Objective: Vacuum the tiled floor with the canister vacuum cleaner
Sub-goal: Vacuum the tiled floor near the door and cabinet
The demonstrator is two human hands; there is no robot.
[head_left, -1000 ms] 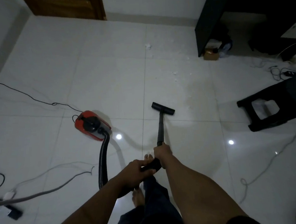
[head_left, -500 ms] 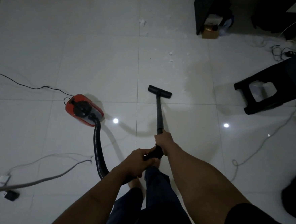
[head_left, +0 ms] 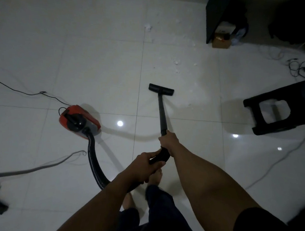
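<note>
My right hand (head_left: 169, 141) grips black vacuum wand (head_left: 162, 112); my left hand (head_left: 144, 165) grips its curved handle. Flat black floor nozzle (head_left: 161, 91) on glossy white tiled floor (head_left: 99, 65). Red canister vacuum cleaner (head_left: 79, 121) to left.

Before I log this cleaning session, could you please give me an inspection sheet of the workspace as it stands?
Surface: glossy white tiled floor.
Job's things: red canister vacuum left, hose curving to the handle; wand ends in floor head on the tile.
Clutter: white debris beyond the head.
Hands: left hand grips handle, right hand grips wand.
Cables: black cord behind canister; grey cable left; white cable right.
Surroundings: black stool right; dark desk, cardboard box beneath.
</note>
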